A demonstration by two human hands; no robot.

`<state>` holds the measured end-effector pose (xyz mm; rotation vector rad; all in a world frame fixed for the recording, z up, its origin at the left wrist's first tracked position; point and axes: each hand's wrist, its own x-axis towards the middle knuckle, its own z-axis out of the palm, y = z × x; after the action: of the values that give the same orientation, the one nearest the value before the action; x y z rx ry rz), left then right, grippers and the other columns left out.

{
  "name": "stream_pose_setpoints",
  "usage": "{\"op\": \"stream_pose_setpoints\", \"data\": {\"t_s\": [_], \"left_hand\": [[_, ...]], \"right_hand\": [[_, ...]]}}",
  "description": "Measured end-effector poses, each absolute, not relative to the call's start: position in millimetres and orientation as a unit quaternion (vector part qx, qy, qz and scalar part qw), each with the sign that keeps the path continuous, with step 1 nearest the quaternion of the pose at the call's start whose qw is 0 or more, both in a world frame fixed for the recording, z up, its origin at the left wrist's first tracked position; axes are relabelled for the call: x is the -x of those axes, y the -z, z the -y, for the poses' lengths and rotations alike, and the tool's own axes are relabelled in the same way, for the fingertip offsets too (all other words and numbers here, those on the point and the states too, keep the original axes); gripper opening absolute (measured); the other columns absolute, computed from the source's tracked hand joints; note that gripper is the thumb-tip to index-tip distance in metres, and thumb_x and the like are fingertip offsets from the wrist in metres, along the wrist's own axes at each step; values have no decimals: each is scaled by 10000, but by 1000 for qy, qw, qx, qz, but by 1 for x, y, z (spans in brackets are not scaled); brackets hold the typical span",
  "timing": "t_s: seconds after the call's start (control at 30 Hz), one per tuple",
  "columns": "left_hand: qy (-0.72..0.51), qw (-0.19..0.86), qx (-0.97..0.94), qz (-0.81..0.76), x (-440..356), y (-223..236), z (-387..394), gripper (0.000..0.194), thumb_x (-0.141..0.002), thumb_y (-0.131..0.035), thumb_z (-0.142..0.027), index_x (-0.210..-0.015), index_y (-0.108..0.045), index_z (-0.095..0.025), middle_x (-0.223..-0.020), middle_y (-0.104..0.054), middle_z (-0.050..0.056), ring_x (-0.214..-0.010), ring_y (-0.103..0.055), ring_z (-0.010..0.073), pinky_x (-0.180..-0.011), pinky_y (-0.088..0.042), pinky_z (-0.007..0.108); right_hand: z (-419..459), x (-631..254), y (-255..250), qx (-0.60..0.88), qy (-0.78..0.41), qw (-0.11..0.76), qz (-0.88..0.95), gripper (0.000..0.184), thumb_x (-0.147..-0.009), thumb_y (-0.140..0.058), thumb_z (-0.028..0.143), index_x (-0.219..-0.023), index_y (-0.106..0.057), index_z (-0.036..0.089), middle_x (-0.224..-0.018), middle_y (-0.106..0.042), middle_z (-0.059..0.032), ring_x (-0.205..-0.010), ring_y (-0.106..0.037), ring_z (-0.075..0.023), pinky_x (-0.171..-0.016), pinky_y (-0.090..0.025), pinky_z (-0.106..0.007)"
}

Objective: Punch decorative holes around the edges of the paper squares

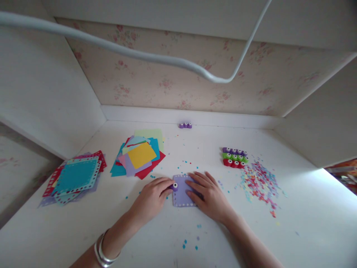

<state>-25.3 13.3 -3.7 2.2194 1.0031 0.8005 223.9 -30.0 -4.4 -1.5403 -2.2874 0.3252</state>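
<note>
Left hand [152, 194] clamps purple punch [174, 188], button facing up, at left edge of flat lilac card [183, 195], long axis unclear; right hand [209, 197], fingers apart, rests on it.

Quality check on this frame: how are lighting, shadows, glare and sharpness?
Head view: soft light, brighter on the white tabletop toward its right edge, no harsh glare, just glints on the shiny silver bangles. Head view: a soft shadow beside the bare right forearm. Head view: slight softness overall; the dark mark on the purple, white-topped punch is too small to read.
</note>
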Motion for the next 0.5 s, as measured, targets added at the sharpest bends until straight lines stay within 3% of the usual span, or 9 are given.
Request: {"op": "stream_pose_setpoints", "data": {"t_s": [0.33,0.5], "left_hand": [[-274,322,-819,-387,27,-2,-13,258,-934,-596,-183,-1174,-662,-248,-1174,-687,45,-1085,-640,194,-986,-515,358],[-296,351,-787,-412,25,-11,-18,229,-967,-542,-291,-1128,-684,-212,-1127,-698,65,-1020,-662,187,-894,-555,312]], "right_hand": [[30,-223,3,546,-110,180,811,347,-959,-555,385,-1300,-616,364,-1434,-544,-3,-1337,-472,-283,-1140,-279,-605],[31,-223,2,548,-95,168,814,335,-967,-544,381,-1292,-618,352,-1434,-544,-1,-1334,-476,-273,-1129,-300,-601]]}}
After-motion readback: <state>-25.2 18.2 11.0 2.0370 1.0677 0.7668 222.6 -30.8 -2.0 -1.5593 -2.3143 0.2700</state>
